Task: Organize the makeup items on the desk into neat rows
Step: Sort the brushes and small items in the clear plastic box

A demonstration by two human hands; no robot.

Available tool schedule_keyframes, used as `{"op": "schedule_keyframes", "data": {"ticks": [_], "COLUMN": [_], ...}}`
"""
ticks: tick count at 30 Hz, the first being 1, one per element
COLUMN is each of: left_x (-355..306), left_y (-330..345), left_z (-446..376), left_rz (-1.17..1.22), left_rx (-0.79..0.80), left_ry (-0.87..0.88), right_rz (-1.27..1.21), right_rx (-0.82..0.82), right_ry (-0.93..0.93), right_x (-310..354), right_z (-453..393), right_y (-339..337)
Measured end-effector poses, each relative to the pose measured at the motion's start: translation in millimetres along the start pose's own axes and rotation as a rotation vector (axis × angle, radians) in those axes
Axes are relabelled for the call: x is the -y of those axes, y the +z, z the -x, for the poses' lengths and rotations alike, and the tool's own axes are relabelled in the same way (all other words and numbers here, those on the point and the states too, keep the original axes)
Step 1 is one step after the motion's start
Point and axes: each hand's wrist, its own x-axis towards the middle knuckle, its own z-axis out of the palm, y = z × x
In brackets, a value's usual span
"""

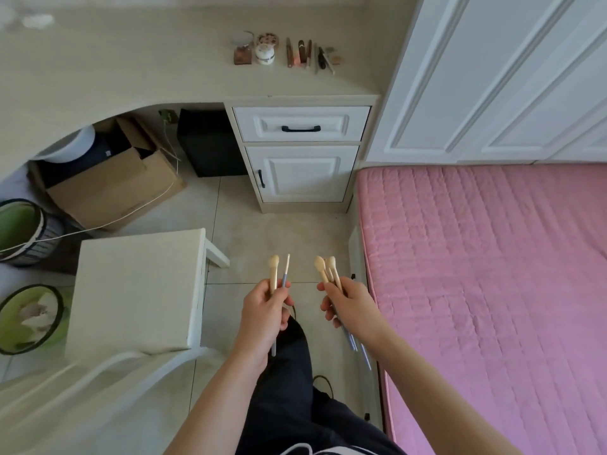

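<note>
Head view: A person stands on the tiled floor well short of the desk, a bundle of makeup brushes in each fist, heads pointing up and toward the desk. The left hand has its fingers curled round two brushes, one with a fluffy cream head and one thin with a blue-grey handle. The right hand is wrapped round a thicker bunch of brushes, their cream heads fanned above the thumb and their blue-grey handles trailing out below the palm. Splitting the brushes between both hands looks like a way to sort them by kind before laying them down.

On the desk, at its far right end above the white drawer, the other makeup items already lie in a rough line: small pots and a compact on the left, pencil-like sticks side by side to their right. The brushes appear bound for the open surface beside that line. A white stool stands on the floor in front of the desk, to the person's left; a pink quilted bed runs along to the desk's right.
</note>
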Motion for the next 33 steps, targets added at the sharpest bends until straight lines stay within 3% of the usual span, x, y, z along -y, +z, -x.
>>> {"op": "schedule_keyframes", "data": {"ticks": [11, 18, 33], "left_x": [-101, -133, -198], "left_y": [-28, -37, 16], "left_z": [-122, -169, -261], "left_rz": [-0.05, -0.061, -0.05], "left_rx": [0.053, 0.063, 0.047], "left_ry": [0.066, 0.058, 0.051], "right_rz": [-0.032, -0.054, -0.094], "right_rx": [-0.077, -0.106, -0.11], "right_ry": [-0.033, -0.04, -0.043], "right_x": [101, 141, 201], "right_z": [-98, -141, -239], "right_y": [23, 30, -25]}}
